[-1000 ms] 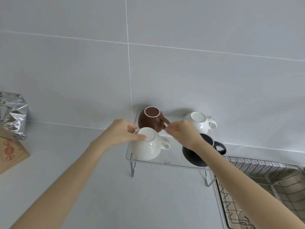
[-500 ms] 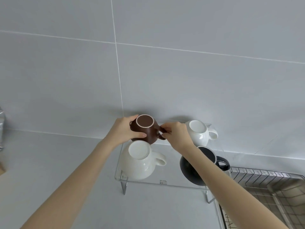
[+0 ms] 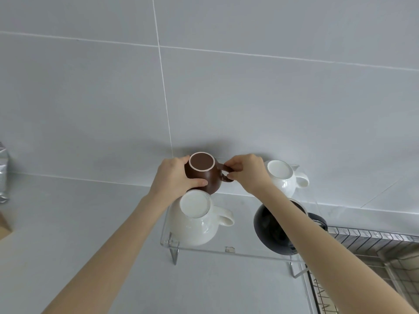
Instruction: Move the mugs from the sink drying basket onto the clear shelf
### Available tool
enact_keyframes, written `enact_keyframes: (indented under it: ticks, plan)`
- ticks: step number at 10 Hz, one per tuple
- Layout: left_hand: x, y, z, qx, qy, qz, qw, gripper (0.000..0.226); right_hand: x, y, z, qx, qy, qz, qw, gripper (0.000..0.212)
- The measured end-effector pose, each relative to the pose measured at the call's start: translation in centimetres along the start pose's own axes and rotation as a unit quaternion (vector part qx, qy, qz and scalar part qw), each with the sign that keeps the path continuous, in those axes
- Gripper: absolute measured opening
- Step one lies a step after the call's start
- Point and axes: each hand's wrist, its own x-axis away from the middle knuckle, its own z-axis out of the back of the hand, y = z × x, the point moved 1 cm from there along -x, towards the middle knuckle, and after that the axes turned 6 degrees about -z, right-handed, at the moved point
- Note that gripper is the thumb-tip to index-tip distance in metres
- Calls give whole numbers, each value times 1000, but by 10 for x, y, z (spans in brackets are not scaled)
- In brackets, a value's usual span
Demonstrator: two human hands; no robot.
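Grey wall tiles behind the clear shelf (image 3: 249,253). The brown mug (image 3: 204,175) looks hard, smooth, breakable. Left hand (image 3: 173,177) grip wraps its side; right hand (image 3: 247,172) grip pinches its handle.

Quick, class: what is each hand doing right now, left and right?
Left hand: closed around the body of the brown mug, which stands upside down on the clear shelf.
Right hand: fingers pinching the brown mug's handle.

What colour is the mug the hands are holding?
Brown, with a pale ring around its base; seen in the head view.
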Motion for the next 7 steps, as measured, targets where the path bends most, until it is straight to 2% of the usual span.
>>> enact_keyframes:
  ticks: [2,3,4,5,6,7]
  plan:
    - [-1,5,4,7,-3,9,1000,51,0,0,0,4,2,6,1000,24]
    - [-2,6,5,5,-14,23,1000,48,1,-5,3,43,-17,14,999,23]
    - [-10,8,6,-55,-51,40,996,48,-3,-11,3,124,-54,13,991,19]
    - [-14,18,9,-102,-89,67,989,51,5,-9,0,227,-100,15,969,26]
    - [-15,26,6,-128,-161,99,974,65,32,-2,-3,257,-129,26,958,70]
    - [-9,48,11,-93,-218,113,965,75,76,-14,15,245,-79,53,965,77]
